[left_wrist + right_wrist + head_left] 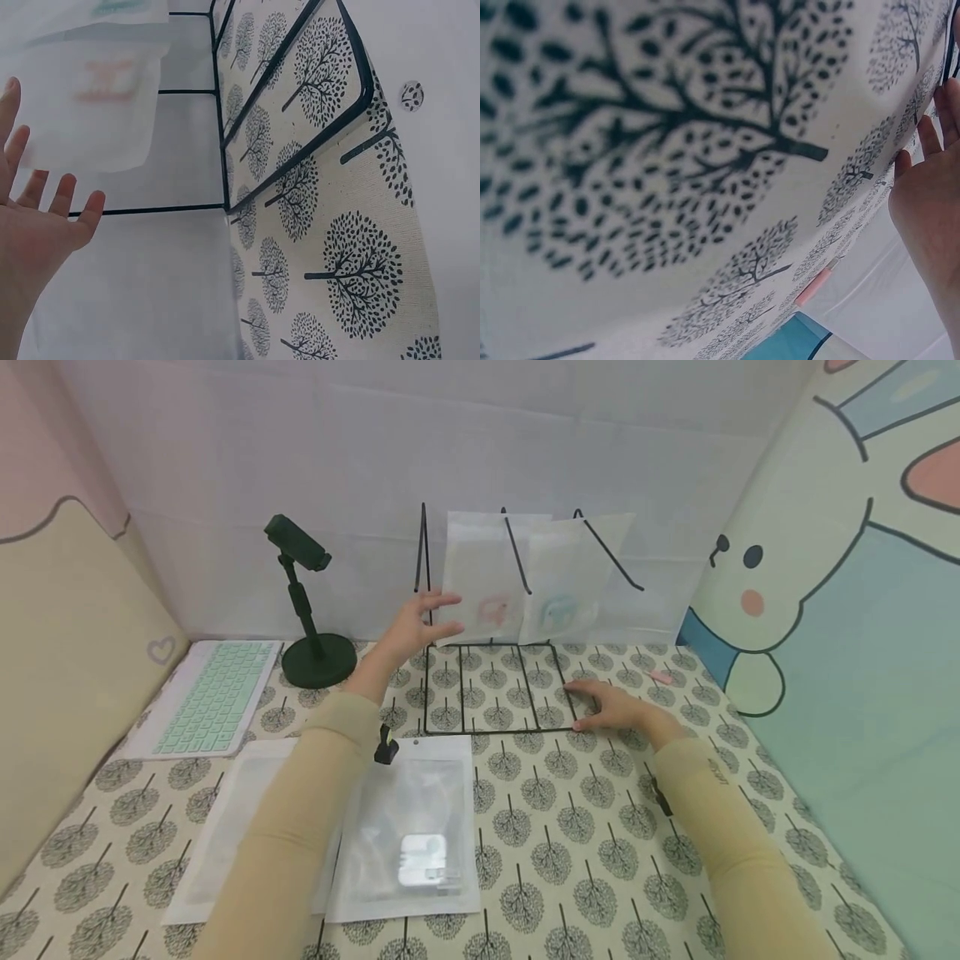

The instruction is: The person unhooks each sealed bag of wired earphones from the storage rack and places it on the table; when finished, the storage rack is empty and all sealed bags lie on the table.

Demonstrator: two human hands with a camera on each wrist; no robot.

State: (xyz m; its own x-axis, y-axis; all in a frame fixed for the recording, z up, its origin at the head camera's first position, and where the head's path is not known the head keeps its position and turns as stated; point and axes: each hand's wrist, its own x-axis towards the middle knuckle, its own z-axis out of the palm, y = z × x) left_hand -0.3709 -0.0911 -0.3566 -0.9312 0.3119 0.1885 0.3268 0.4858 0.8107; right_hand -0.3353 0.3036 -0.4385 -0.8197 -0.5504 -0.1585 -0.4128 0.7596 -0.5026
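Note:
A black wire rack (500,732) stands against the back wall, its upper prongs slanting forward. Two white translucent pouches hang on it: the left pouch (468,560) shows a reddish item inside, the right pouch (573,556) a blue one. My left hand (408,628) is raised at the left pouch's left edge, fingers spread and thumb apart. In the left wrist view the left hand's (37,232) palm faces that pouch with nothing held. My right hand (617,706) is low at the rack base's right side, with fingertips and thumb right at the wire.
Two more pouches lie at the front left: one pouch (382,793) holds a white item (422,860), the other pouch (240,785) is partly under my left sleeve. A mint-and-white keyboard (206,697), a black stand (303,606) and a small pink object (661,677) are on the patterned tablecloth.

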